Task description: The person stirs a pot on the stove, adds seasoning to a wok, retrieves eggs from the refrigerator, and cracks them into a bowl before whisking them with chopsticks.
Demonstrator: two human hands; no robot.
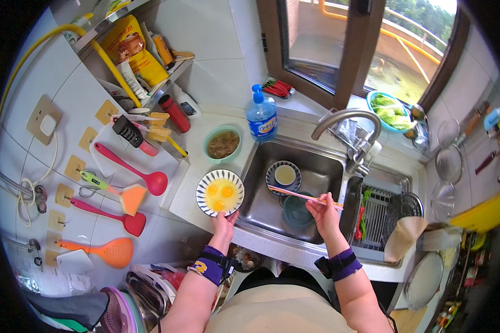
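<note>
My left hand (225, 222) grips the near rim of a white bowl with dark stripes (201, 193), at the counter's edge left of the sink. Three raw eggs (220, 195) with whole yolks lie in it. A pair of chopsticks (291, 193) is held in my right hand (324, 212) over the sink (260, 216), their tips pointing left. Below them in the basin are a striped bowl (271, 172) with a small pale round dish (285, 175) in it, and a teal bowl (298, 212). Behind the egg bowl stands a green bowl (206, 143) of brownish food in liquid.
A blue pump bottle (261, 116) stands behind the sink, near the curved faucet (346, 114). In the right basin a rack (377, 216) holds red and green peppers (361, 216). Leafy greens (389, 110) sit by the window. Ladles and spatulas (135, 222) hang at the left wall.
</note>
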